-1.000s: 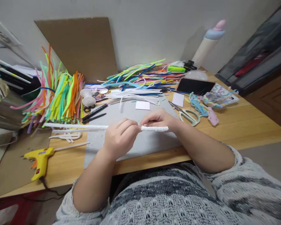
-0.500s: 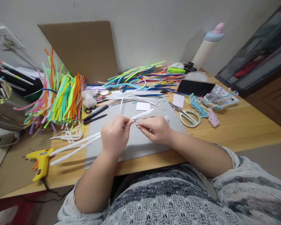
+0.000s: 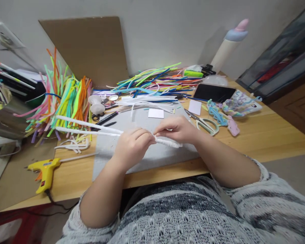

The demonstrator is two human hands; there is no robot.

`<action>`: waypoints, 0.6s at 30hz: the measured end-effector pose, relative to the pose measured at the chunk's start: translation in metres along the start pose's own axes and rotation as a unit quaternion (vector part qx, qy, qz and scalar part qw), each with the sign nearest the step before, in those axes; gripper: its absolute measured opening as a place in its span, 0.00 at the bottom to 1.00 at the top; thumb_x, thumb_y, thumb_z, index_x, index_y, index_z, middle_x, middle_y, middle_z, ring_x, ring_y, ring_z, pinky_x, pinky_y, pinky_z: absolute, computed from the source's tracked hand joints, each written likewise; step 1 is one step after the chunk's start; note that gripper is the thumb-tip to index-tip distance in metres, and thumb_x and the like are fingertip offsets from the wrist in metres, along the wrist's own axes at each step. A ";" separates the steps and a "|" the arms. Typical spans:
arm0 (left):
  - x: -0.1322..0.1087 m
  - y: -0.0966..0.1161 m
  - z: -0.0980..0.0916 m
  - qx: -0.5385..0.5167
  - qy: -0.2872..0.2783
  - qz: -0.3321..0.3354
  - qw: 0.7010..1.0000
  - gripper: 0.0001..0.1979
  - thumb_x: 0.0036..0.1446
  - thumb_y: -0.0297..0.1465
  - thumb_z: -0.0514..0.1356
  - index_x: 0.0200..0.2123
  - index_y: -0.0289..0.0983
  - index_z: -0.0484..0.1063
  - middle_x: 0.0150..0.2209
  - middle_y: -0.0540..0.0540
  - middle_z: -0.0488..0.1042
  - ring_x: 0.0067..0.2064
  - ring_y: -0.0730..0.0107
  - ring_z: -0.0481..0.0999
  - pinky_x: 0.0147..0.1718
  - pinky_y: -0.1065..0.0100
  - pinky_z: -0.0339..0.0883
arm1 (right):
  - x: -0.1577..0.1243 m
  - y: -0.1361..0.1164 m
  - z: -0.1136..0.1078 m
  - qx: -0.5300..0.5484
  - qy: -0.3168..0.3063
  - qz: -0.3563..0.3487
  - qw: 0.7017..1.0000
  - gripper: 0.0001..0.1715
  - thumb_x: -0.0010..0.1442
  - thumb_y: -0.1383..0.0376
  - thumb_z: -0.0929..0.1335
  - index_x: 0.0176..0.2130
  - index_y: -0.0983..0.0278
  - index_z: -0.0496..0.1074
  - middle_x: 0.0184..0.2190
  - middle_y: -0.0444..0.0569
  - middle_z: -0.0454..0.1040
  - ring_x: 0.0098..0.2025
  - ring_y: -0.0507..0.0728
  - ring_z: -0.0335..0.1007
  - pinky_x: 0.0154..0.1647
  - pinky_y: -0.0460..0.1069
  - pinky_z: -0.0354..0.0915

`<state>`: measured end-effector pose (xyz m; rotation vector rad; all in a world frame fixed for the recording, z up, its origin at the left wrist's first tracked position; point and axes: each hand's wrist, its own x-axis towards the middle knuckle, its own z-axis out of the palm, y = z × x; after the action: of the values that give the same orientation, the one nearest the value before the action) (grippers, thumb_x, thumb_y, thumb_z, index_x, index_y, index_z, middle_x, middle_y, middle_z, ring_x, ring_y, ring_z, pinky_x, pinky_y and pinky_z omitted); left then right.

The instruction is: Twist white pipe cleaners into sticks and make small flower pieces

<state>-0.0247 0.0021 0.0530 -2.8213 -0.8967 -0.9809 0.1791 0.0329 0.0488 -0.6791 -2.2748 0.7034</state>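
My left hand is closed round a pair of white pipe cleaners, whose two long straight ends stick out to the left. On the other side of the fist the white stems form a thick, coiled section pointing right and slightly down. My right hand pinches at the near end of that coil, thumb and forefinger close to the left fingertips. What exactly lies between the right fingertips is partly hidden. Both hands hover over a grey mat.
Left lie a yellow glue gun with a cord, white offcuts and a bundle of coloured pipe cleaners. More pipe cleaners are piled behind. Scissors, a phone and a braided pastel piece lie right.
The coiled section has swung from pointing up-right to pointing right and slightly down. The long white ends have risen on the left, uncovering the glue gun's stick. My right hand has moved up.
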 end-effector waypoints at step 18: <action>0.026 0.003 -0.011 -0.097 0.002 -0.300 0.949 0.08 0.54 0.32 0.57 0.34 0.35 0.75 0.30 0.46 0.77 0.31 0.69 0.73 0.29 0.71 0.63 | -0.001 -0.016 0.034 -0.059 0.148 0.026 0.987 0.13 0.62 0.65 0.60 0.32 0.67 0.70 0.22 0.44 0.66 0.25 0.48 0.59 0.28 0.44 0.55</action>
<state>-0.0128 0.0110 0.0775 -2.7338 -1.8168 -1.1717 0.1511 0.0110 0.0362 -0.8420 -2.0404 0.4597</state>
